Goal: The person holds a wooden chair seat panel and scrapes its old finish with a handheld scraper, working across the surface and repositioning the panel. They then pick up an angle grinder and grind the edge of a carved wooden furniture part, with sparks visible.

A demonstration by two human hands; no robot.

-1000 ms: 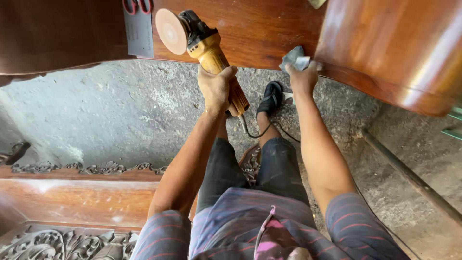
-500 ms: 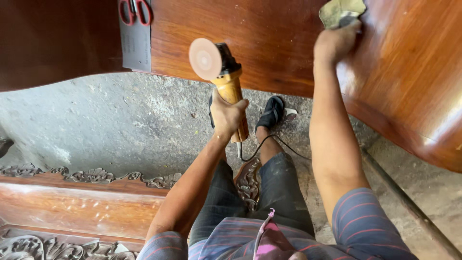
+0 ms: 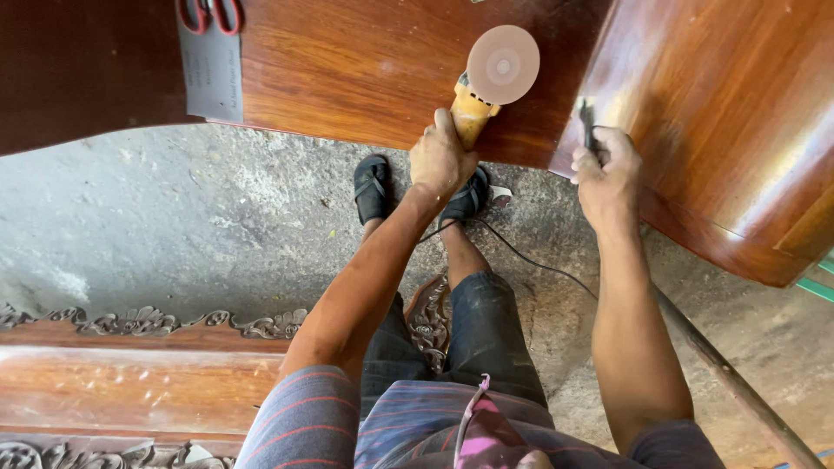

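Observation:
My left hand (image 3: 439, 161) is shut on the yellow body of a handheld disc sander (image 3: 473, 113). Its round pinkish sanding disc (image 3: 502, 65) faces up over a polished reddish-brown wooden board (image 3: 365, 69). My right hand (image 3: 608, 169) pinches a small dark folded piece, probably sandpaper (image 3: 587, 126), against the left edge of a glossy curved wooden panel (image 3: 730, 130) on the right. The two hands are a short distance apart.
Red-handled scissors (image 3: 208, 13) lie on a grey sheet (image 3: 208, 74) on the board at upper left. The sander's black cord (image 3: 530, 260) trails over the concrete floor (image 3: 174, 234) past my sandalled feet (image 3: 372, 187). A carved wooden piece (image 3: 130, 382) lies lower left and a metal rod (image 3: 738, 391) lower right.
My left hand has carried the sander to the right along the board. My right hand has dropped from higher on the curved panel to its lower left edge.

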